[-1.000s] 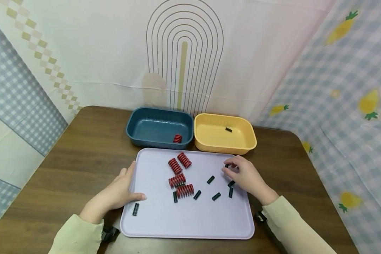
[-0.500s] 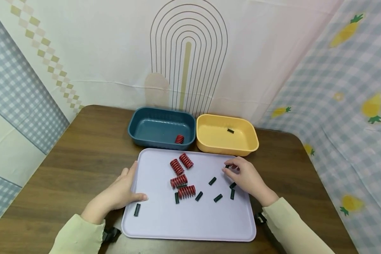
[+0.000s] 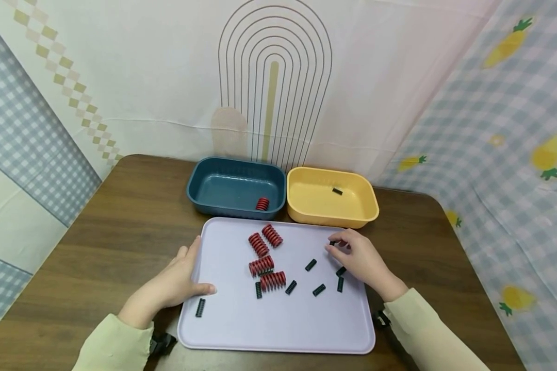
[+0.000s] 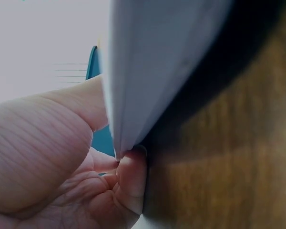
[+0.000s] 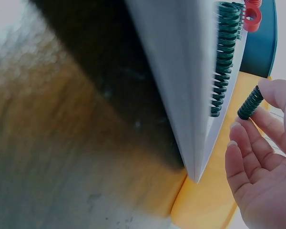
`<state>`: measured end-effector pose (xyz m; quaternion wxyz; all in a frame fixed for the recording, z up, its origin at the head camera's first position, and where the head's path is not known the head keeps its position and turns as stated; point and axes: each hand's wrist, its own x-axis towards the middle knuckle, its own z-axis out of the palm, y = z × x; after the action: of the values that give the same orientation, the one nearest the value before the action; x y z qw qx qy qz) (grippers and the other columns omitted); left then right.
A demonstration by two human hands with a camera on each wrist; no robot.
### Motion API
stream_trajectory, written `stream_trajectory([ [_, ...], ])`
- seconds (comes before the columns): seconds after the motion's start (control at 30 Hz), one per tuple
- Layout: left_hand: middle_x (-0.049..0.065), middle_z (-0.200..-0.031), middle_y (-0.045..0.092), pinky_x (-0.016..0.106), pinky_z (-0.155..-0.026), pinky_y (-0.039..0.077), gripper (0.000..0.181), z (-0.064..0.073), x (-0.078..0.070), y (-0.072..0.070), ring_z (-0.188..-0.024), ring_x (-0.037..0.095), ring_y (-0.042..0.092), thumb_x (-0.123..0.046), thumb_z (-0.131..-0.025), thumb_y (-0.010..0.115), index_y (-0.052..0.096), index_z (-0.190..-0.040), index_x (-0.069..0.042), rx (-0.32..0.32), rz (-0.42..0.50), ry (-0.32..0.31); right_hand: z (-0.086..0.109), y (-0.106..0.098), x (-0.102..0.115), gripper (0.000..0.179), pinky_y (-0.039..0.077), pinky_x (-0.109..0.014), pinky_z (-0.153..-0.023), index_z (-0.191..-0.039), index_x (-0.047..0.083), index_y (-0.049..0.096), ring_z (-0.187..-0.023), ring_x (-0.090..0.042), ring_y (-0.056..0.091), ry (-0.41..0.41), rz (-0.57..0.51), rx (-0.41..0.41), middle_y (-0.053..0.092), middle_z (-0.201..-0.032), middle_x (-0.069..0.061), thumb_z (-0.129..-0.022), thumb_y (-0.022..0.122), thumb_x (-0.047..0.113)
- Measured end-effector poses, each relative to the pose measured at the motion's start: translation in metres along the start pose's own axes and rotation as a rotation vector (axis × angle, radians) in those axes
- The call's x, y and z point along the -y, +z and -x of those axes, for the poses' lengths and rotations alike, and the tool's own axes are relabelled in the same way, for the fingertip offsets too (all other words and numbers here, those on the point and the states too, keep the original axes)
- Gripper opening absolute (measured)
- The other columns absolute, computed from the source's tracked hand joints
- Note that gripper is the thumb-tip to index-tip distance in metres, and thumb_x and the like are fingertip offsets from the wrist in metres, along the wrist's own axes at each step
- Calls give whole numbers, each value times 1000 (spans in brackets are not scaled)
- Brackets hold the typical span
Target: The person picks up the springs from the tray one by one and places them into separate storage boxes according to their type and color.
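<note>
My right hand (image 3: 362, 260) pinches a small dark green spring (image 5: 250, 103) between thumb and fingertips, over the right part of the lilac tray (image 3: 306, 324). My left hand (image 3: 171, 281) holds the tray's left edge, thumb over the top; in the left wrist view its fingers curl against the rim (image 4: 117, 114). Several thick red springs (image 3: 261, 265) lie in a group near the tray's middle. Several green springs (image 3: 318, 289) are spread to their right, and a lone green spring (image 3: 200, 307) lies near the left thumb.
Behind the tray stand a dark blue bin (image 3: 213, 208) with one red spring (image 3: 262, 204) inside and a yellow bin (image 3: 325, 219) with one green spring (image 3: 337, 191). All rest on a brown wooden table (image 3: 134, 206), with a patterned cloth (image 3: 167, 77) behind it.
The head view has shifted slightly. Both hands keep their places, and the springs lie as before.
</note>
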<state>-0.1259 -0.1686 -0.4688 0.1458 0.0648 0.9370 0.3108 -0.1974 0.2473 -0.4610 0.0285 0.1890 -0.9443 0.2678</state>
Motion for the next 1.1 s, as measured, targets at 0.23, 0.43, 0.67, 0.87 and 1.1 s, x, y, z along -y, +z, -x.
stream_trajectory([
  [0.23, 32, -131, 35, 54, -96, 38, 122, 0, 1, 0, -114, 40, 47, -46, -72, 83, 6, -152, 4, -3, -1, 6, 0, 1, 0, 25, 49, -37, -76, -105, 11, 72, -86, -14, 57, 3, -5, 0, 64, -97, 3, -88, 73, 28],
  [0.43, 30, -127, 37, 53, -95, 39, 121, 1, 0, 0, -110, 38, 49, -46, -73, 83, 6, -152, 5, -12, -5, 12, 0, 4, -4, 20, 49, -36, -73, -102, 10, 72, -82, -14, 56, 16, -27, 11, 63, -93, 2, -87, 74, 24],
  [0.67, 29, -125, 38, 52, -94, 40, 121, 1, -4, -1, -107, 36, 48, -45, -74, 82, 6, -151, 7, -18, -10, 13, 0, 7, -8, 16, 49, -35, -72, -100, 12, 72, -81, -12, 56, 24, -37, 16, 63, -92, 6, -88, 73, 23],
  [0.87, 29, -127, 37, 52, -94, 40, 121, 2, -5, -1, -108, 37, 47, -44, -74, 82, 5, -152, 5, -6, -1, -2, -1, 7, -8, 17, 49, -35, -72, -100, 11, 72, -81, -13, 57, 28, -45, 15, 63, -93, 4, -87, 74, 22],
  [1.1, 29, -127, 37, 52, -94, 40, 121, 2, -4, -1, -108, 36, 48, -45, -74, 82, 5, -152, 6, -4, -8, -6, -3, 4, -8, 19, 49, -35, -72, -101, 11, 72, -80, -12, 56, 24, -39, -21, 63, -90, 3, -88, 73, 24],
])
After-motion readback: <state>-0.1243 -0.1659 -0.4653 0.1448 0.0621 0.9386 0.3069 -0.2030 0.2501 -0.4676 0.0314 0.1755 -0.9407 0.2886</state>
